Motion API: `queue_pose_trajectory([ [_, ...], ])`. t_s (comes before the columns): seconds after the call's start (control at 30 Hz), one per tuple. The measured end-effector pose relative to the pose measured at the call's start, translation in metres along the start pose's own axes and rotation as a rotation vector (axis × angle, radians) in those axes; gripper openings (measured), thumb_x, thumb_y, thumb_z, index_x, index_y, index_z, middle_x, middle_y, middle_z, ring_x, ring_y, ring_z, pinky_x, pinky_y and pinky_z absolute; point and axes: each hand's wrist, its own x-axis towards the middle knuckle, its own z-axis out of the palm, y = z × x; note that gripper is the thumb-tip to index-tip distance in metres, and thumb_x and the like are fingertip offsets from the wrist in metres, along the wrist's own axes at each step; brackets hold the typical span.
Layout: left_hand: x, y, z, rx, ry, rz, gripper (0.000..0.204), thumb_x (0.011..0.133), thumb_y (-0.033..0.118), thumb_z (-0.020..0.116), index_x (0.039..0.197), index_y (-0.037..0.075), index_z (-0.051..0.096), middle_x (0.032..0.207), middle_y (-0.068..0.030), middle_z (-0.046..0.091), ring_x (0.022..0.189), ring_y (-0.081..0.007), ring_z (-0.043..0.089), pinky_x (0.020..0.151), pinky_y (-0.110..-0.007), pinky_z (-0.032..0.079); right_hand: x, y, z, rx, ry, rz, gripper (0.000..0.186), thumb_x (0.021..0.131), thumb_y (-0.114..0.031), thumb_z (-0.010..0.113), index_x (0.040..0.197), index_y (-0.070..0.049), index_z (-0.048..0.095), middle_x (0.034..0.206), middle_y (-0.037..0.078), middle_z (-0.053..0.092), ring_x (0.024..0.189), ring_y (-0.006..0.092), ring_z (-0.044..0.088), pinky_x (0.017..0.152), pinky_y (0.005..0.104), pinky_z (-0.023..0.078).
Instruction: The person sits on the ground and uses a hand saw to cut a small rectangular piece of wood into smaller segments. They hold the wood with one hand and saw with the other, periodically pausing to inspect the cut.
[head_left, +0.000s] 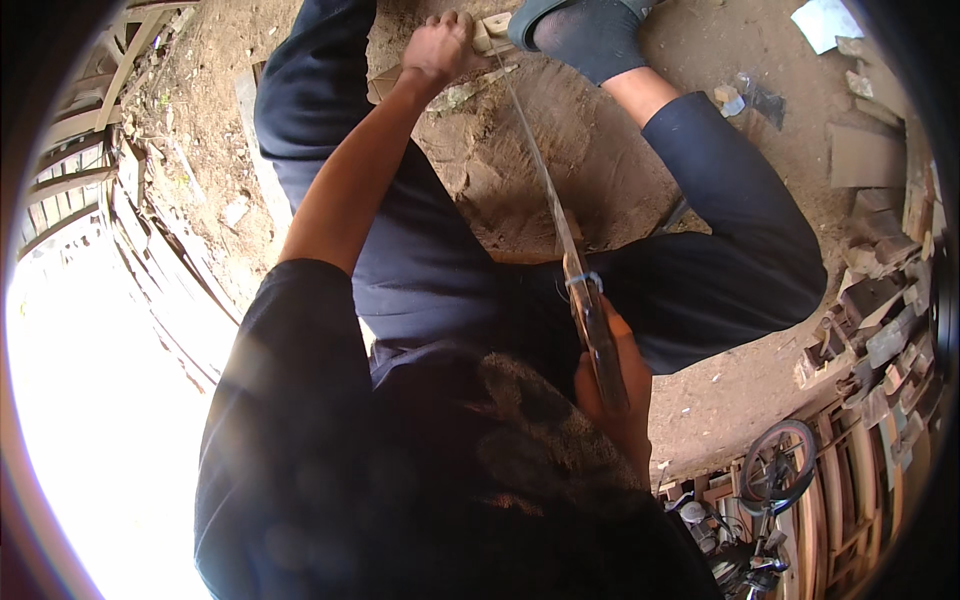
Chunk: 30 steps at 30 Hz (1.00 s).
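The right hand [632, 368] is curled tight around the dark handle of a long saw [541, 166]. The saw sits in front of the belly, between the bent legs, and its thin blade points away to a small piece of pale wood [493, 28]. The left hand [440, 48] is by that wood, with its fingers bent. I cannot tell how hard it holds on, or if it only presses. The wood is low, near the dirt floor [715, 405], right by a foot [590, 42] in a dark sandal [524, 22].

The far end of the blade is close to the left fingers and the toes. If the wood slips or rolls, the blade could jump and cut them. Pushing crooked could make the thin blade bend or stick.
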Motion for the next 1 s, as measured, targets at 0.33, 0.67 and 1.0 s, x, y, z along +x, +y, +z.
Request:
queue_pose_trajectory([
  [0.33,-0.001,-0.004,0.003,-0.037,-0.05,0.011,0.079,0.072,0.055,0.073,0.119,-0.002,0.044,0.103,-0.024,0.06,0.089,-0.0418,0.062,0.072,-0.049,0.052,-0.004,0.001,-0.002,-0.005,0.016,0.042,0.047,0.085,-0.001,0.052,0.132,-0.001,0.049,0.111,0.026,0.063,0.1,0.0426,0.063,0.08,0.0402,0.053],
  [0.67,0.002,-0.041,0.048,0.015,0.008,0.019,0.069,0.075,0.041,0.072,0.122,0.0,0.042,0.099,-0.0254,0.062,0.081,-0.0408,0.066,0.064,-0.048,0.054,0.003,0.0,-0.002,-0.021,0.007,-0.079,0.053,0.083,0.001,0.051,0.136,-0.001,0.045,0.106,0.027,0.064,0.102,0.0428,0.063,0.082,0.0421,0.052],
  [1.0,-0.003,-0.008,0.001,-0.059,0.028,0.057,0.084,0.066,0.065,0.074,0.115,0.0,0.049,0.102,-0.0243,0.063,0.081,-0.0415,0.066,0.068,-0.048,0.054,0.01,-0.004,0.002,0.058,-0.005,0.077,0.055,0.081,-0.002,0.053,0.136,-0.004,0.046,0.092,0.025,0.065,0.079,0.0416,0.067,0.066,0.0412,0.053],
])
